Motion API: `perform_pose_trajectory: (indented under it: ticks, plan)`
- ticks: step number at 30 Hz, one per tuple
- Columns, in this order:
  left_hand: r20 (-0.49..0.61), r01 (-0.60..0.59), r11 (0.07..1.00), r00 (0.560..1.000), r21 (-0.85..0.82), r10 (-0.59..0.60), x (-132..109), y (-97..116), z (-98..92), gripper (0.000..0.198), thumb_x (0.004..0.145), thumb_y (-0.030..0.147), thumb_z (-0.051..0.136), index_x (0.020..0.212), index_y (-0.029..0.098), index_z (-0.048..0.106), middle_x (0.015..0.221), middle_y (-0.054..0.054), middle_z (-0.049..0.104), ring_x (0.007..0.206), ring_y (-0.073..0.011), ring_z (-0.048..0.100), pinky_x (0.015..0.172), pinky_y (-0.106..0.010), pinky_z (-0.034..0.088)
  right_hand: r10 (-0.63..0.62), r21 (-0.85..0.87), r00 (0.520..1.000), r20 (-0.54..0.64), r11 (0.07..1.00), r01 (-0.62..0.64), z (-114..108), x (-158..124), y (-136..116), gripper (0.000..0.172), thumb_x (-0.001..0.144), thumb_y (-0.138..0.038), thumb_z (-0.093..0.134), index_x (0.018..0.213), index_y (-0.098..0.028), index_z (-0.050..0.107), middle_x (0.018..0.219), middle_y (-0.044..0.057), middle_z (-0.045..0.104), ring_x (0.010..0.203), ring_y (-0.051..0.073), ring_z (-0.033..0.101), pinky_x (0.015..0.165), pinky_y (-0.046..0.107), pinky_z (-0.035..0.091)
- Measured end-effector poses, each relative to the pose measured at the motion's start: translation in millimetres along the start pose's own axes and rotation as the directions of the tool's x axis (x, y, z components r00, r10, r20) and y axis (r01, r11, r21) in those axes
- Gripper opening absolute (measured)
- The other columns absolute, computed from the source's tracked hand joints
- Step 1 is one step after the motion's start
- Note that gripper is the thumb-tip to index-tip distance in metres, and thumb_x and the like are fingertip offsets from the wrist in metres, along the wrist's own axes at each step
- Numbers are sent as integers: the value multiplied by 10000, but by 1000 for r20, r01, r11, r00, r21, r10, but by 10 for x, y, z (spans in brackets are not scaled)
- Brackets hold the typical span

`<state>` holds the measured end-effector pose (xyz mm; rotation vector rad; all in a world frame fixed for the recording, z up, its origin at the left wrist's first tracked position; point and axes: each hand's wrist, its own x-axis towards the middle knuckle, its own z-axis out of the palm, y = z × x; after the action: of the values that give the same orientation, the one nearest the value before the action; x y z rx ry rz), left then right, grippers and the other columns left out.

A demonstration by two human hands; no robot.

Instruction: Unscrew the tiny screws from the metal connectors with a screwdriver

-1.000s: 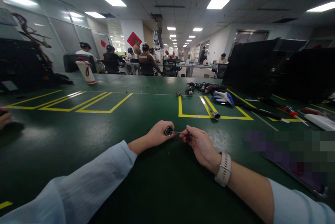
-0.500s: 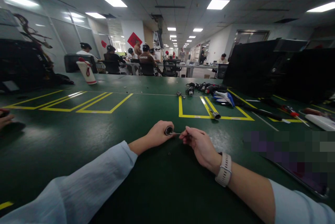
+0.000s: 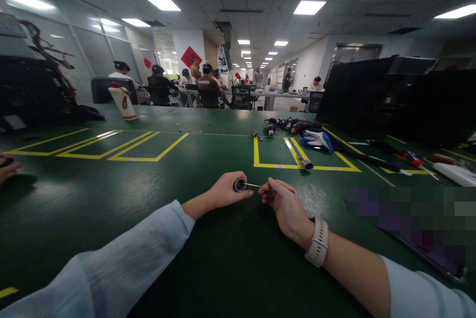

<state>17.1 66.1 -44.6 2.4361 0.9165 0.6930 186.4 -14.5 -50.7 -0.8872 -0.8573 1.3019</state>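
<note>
My left hand (image 3: 225, 191) is wrapped round a round metal part (image 3: 240, 185), whose dark, hollow end faces me. Between the fingertips of my right hand (image 3: 281, 202) is pinched a thin metal rod (image 3: 253, 185), and its far tip reaches the part's opening. The rod's kind is too small to make out. Just below the hands, a tiny ring (image 3: 240, 219) lies on the green table (image 3: 223, 268). A pale watch is on my right wrist.
Yellow tape outlines cross the table. A metal cylinder (image 3: 306, 163) lies ahead to the right, with gloves (image 3: 318, 140) and dark tools (image 3: 284, 125) behind it. Farther right are a screwdriver (image 3: 412, 158) and a large monitor (image 3: 353, 95). A cup (image 3: 122, 102) stands back left. Another person's hand (image 3: 8, 167) shows far left.
My right hand has shifted slightly to the right, away from the metal part, and more of the rod shows. The rod's angle has changed a little. My left hand stays nearly in place.
</note>
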Motion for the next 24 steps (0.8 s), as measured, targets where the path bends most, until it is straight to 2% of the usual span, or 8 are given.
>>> perform_pose_trajectory:
  ticks: [4, 7, 11, 13, 15, 19, 22, 24]
  plan:
    - [8, 41, 999, 999, 8, -41, 22, -11, -44, 256, 791, 400, 497, 806, 153, 565, 746, -7, 557, 676, -144, 513, 597, -256, 399, -230, -251, 973, -28, 943, 216, 6, -57, -24, 172, 796, -345, 561, 717, -193, 574, 697, -18, 543, 633, 129, 498, 619, 272, 414]
    - [-55, 102, 993, 994, 59, -99, 65, -105, -68, 229, 793, 366, 462, 778, 165, 569, 722, -3, 569, 683, -151, 523, 627, -263, 411, -347, -546, 907, 239, 724, 421, 68, -156, -81, 137, 852, -294, 494, 805, -195, 576, 754, 2, 554, 708, 144, 526, 681, 288, 436]
    - [-171, 205, 970, 968, 128, -182, 113, -327, -179, 244, 793, 369, 416, 748, 171, 552, 716, -10, 575, 693, -161, 537, 651, -270, 412, -171, -601, 676, 717, 341, 723, 171, -251, -97, 173, 869, -151, 444, 962, -193, 584, 1076, 61, 597, 1050, 176, 509, 887, 339, 412]
    - [-245, 278, 947, 941, 162, -234, 117, -454, -279, 283, 797, 395, 387, 748, 168, 547, 708, -24, 568, 691, -178, 534, 639, -286, 402, -37, -555, 573, 819, 209, 806, 208, -258, -78, 204, 851, -109, 461, 1003, -194, 570, 1176, 69, 565, 1155, 189, 446, 935, 361, 388]
    - [-313, 356, 915, 905, 190, -287, 109, -574, -384, 305, 794, 408, 372, 741, 164, 547, 708, -39, 571, 700, -196, 538, 635, -299, 395, 54, -510, 508, 860, 123, 851, 236, -242, -65, 239, 826, -76, 485, 1029, -185, 552, 1191, 78, 553, 1169, 197, 428, 933, 362, 390]
    - [-385, 467, 851, 850, 239, -359, 76, -735, -515, 337, 798, 417, 348, 764, 157, 560, 749, -68, 599, 729, -222, 558, 643, -313, 397, 153, -486, 476, 866, 40, 873, 289, -162, -82, 276, 791, -30, 503, 1027, -166, 543, 1063, 72, 580, 995, 183, 496, 801, 303, 438]
    - [-375, 485, 825, 851, 292, -368, 54, -767, -521, 338, 808, 413, 350, 799, 156, 570, 783, -80, 619, 746, -226, 572, 642, -308, 401, 179, -489, 484, 856, -17, 872, 294, -44, -101, 257, 791, -30, 497, 1003, -164, 555, 1016, 69, 572, 903, 177, 496, 721, 281, 430]
    - [-348, 472, 815, 866, 336, -358, 44, -759, -500, 330, 814, 412, 360, 815, 161, 574, 787, -79, 627, 743, -224, 577, 638, -304, 402, 166, -516, 517, 840, -53, 855, 248, 74, -111, 249, 796, -26, 481, 981, -171, 564, 997, 68, 567, 885, 176, 489, 706, 278, 417]
